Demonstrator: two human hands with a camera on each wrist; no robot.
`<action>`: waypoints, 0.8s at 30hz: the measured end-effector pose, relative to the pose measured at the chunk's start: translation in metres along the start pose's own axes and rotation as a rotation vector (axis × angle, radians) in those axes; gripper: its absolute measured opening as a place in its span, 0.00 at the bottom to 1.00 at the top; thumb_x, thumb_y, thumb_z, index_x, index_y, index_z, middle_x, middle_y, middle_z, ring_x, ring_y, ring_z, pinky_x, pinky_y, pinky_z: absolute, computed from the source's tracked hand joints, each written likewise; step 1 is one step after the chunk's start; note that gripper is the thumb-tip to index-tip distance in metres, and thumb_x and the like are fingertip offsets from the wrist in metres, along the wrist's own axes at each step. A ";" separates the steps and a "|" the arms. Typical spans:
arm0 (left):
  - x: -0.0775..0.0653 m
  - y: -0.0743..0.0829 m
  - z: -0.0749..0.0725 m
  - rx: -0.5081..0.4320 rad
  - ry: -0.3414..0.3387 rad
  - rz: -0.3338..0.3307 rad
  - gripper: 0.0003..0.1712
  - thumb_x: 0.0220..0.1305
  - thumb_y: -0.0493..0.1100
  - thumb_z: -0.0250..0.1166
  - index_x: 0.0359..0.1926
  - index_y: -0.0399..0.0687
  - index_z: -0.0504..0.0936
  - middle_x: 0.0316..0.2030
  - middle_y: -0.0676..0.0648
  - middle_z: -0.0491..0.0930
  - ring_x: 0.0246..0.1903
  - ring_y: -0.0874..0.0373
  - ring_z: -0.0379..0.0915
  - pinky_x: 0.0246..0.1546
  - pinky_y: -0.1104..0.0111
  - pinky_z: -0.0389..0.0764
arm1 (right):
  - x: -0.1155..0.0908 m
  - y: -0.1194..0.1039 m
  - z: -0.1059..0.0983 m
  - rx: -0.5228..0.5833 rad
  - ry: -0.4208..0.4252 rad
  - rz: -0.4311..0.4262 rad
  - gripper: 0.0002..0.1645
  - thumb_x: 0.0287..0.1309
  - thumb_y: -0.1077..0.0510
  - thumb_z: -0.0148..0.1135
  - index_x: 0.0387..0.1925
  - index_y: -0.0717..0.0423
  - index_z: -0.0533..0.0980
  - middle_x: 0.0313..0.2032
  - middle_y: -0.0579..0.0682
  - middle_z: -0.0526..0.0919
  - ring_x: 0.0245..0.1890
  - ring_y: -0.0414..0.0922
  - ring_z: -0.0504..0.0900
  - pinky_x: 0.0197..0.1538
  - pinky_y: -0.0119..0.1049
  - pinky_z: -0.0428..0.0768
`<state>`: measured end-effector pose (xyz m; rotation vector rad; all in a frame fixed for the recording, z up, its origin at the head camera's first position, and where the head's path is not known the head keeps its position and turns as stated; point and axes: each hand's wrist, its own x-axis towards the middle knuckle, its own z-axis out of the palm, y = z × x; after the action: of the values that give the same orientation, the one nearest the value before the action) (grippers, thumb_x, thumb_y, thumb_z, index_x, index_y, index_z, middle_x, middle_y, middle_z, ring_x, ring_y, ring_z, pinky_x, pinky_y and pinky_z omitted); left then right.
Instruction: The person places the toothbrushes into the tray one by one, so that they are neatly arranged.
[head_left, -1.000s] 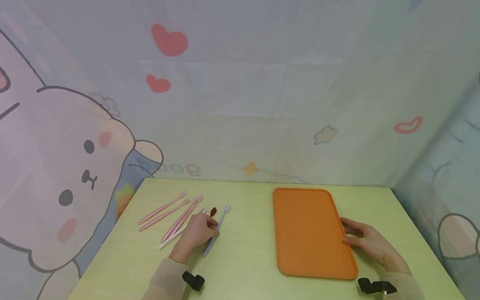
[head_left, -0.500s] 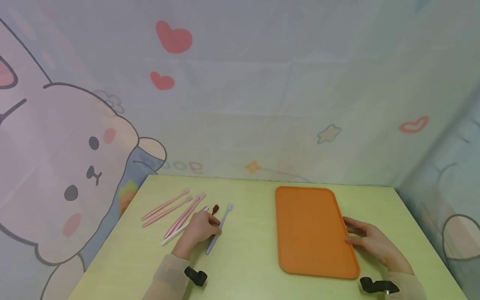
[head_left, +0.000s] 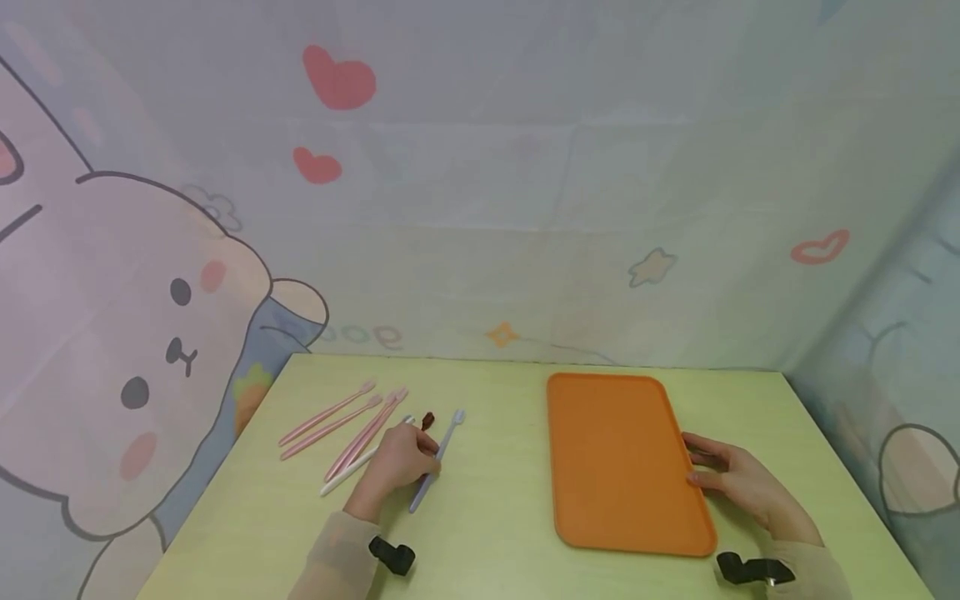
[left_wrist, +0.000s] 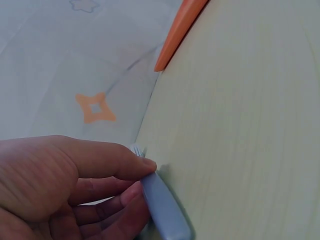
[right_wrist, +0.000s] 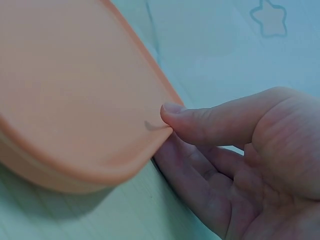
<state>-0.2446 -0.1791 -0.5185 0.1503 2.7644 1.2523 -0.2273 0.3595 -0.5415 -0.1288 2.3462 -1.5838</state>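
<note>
My left hand (head_left: 401,458) pinches a pale blue toothbrush (head_left: 453,429) between thumb and fingers, its head pointing to the back. In the left wrist view the toothbrush's thick handle (left_wrist: 167,210) shows below the thumb. Under and beside that hand lie a white toothbrush (head_left: 341,482) and one with a dark brown head (head_left: 427,421), both partly hidden by the hand. My right hand (head_left: 746,483) holds the right edge of an orange tray (head_left: 626,467). In the right wrist view the thumb lies on top of the tray's rim (right_wrist: 145,47) and the fingers are underneath.
Several pink toothbrushes (head_left: 326,412) lie slanted on the left of the pale yellow table (head_left: 487,500). Behind the table's far edge hangs a printed cloth (head_left: 480,183), and another cloth side (head_left: 900,375) stands along the right.
The head view shifts slightly and comes back. Both hands keep their hold on the pale blue toothbrush and the tray, with no clear movement.
</note>
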 end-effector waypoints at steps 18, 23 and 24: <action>0.003 0.009 -0.002 -0.056 0.026 -0.005 0.11 0.52 0.29 0.77 0.39 0.38 0.91 0.29 0.48 0.81 0.28 0.57 0.74 0.26 0.69 0.77 | -0.003 0.003 -0.003 0.062 -0.062 0.022 0.51 0.70 0.60 0.71 0.82 0.71 0.52 0.73 0.78 0.66 0.57 0.42 0.84 0.52 0.40 0.88; 0.005 0.013 -0.001 -0.104 0.046 -0.016 0.11 0.54 0.30 0.76 0.41 0.38 0.92 0.29 0.48 0.82 0.27 0.58 0.75 0.27 0.69 0.80 | -0.003 0.003 -0.003 0.075 -0.084 -0.004 0.51 0.71 0.60 0.70 0.82 0.72 0.51 0.73 0.79 0.65 0.55 0.38 0.84 0.51 0.40 0.88; 0.006 0.014 -0.001 -0.115 0.052 -0.021 0.11 0.54 0.30 0.75 0.41 0.38 0.92 0.29 0.48 0.82 0.26 0.58 0.76 0.27 0.69 0.81 | -0.002 0.003 -0.003 0.077 -0.085 -0.007 0.51 0.71 0.60 0.70 0.82 0.72 0.50 0.73 0.79 0.65 0.55 0.38 0.84 0.51 0.41 0.88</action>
<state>-0.2502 -0.1700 -0.5079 0.0808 2.7199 1.4255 -0.2257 0.3638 -0.5426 -0.1834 2.2201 -1.6364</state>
